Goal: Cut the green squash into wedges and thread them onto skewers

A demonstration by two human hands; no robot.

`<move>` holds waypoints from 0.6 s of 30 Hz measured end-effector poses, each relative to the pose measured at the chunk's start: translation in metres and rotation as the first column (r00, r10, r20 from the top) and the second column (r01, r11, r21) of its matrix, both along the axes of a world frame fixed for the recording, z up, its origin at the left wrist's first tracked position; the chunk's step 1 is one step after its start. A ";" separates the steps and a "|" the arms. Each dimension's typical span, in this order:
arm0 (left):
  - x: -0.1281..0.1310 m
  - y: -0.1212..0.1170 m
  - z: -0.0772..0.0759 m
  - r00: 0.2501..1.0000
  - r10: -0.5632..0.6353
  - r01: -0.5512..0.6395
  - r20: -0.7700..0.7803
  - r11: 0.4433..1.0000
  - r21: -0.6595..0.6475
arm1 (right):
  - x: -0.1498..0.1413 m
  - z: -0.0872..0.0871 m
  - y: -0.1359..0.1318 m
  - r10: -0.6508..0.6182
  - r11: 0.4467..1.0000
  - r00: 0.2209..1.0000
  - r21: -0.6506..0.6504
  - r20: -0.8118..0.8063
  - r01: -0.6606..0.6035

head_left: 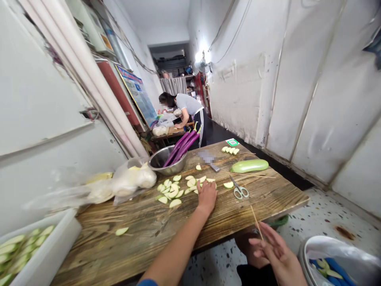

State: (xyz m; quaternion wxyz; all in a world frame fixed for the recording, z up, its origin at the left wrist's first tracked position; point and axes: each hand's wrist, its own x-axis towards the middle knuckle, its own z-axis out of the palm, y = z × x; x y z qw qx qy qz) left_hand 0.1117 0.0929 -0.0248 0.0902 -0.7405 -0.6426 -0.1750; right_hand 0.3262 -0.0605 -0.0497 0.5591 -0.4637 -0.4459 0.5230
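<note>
My left hand (207,195) reaches over the table, its fingers apart and touching pale green squash slices (190,182); the fingertips partly cover them. Between the fingers of my right hand (276,252) is a thin bamboo skewer (256,220), pointing up just off the table's front edge. More half-round slices (171,190) lie loose left of my left hand. To its right are a single slice (228,185) and scissors (240,192) with pale handles. Farther back lie a whole green squash (249,165), bare skewers (262,175) and a skewered row of slices (230,150).
A metal bowl (162,161) holds long purple eggplants (181,147). Near it lies a knife (214,167), its blade blurred. A white bin (67,234) with slices stands left; a lined bucket (303,254) sits at right. Another person (189,105) bends over a farther table.
</note>
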 end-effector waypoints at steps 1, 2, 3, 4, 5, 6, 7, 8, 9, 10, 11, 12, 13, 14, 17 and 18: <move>0.002 0.002 -0.001 1.000 -0.002 0.002 -0.006 1.000 -0.009 | 0.001 0.000 0.002 0.019 0.997 0.998 -0.068 -0.066 -0.023; 0.004 0.005 -0.001 1.000 -0.009 0.008 -0.012 1.000 -0.020 | 0.001 0.001 0.003 0.050 0.991 0.991 -0.121 -0.121 -0.065; 0.007 0.006 -0.001 1.000 -0.021 0.020 -0.017 0.999 -0.032 | 0.000 0.004 0.004 0.075 0.983 0.985 -0.156 -0.158 -0.099; 0.009 0.008 -0.001 0.999 -0.034 0.033 -0.022 0.999 -0.041 | -0.001 0.007 0.004 0.077 0.979 0.983 -0.175 -0.169 -0.106; 0.011 0.010 -0.001 0.999 -0.042 0.041 -0.024 0.998 -0.048 | -0.003 0.010 0.005 0.075 0.978 0.984 -0.181 -0.164 -0.105; 0.014 0.011 -0.001 0.999 -0.043 0.041 -0.024 0.998 -0.055 | -0.005 0.014 0.004 0.072 0.979 0.986 -0.178 -0.149 -0.098; 0.015 0.012 0.000 0.999 -0.037 0.035 -0.022 0.998 -0.061 | -0.007 0.018 0.004 0.067 0.982 0.990 -0.165 -0.124 -0.087; 0.017 0.013 0.000 0.999 -0.025 0.024 -0.019 0.997 -0.068 | -0.008 0.021 0.004 0.060 0.987 0.994 -0.141 -0.088 -0.072; 0.017 0.014 0.000 1.000 -0.007 0.006 -0.015 0.997 -0.077 | -0.008 0.025 0.004 0.045 0.993 0.998 -0.107 -0.036 -0.049; 0.017 0.014 0.000 1.000 0.017 -0.018 -0.008 0.996 -0.086 | -0.006 0.027 0.004 0.023 0.998 0.999 -0.058 0.034 -0.021; 0.017 0.014 0.001 0.999 0.038 -0.038 -0.001 0.995 -0.094 | -0.004 0.030 0.004 -0.011 1.000 0.993 0.008 0.118 0.010; 0.016 0.014 0.001 0.999 0.042 -0.042 0.004 0.994 -0.102 | 0.000 0.032 0.004 -0.060 0.996 0.976 0.084 0.209 0.043; 0.015 0.014 0.002 1.000 0.022 -0.021 0.007 0.994 -0.110 | 0.004 0.033 0.004 -0.119 0.984 0.948 0.164 0.296 0.073; 0.014 0.014 0.003 1.000 -0.017 0.018 0.007 0.993 -0.118 | 0.008 0.035 0.003 -0.183 0.966 0.912 0.240 0.367 0.097; 0.012 0.013 0.007 0.989 -0.147 0.146 0.002 0.980 -0.134 | 0.020 0.040 -0.001 -0.356 0.909 0.815 0.371 0.457 0.189; 0.012 0.012 0.008 0.986 -0.167 0.166 0.001 0.977 -0.136 | 0.023 0.042 -0.004 -0.392 0.898 0.798 0.381 0.459 0.222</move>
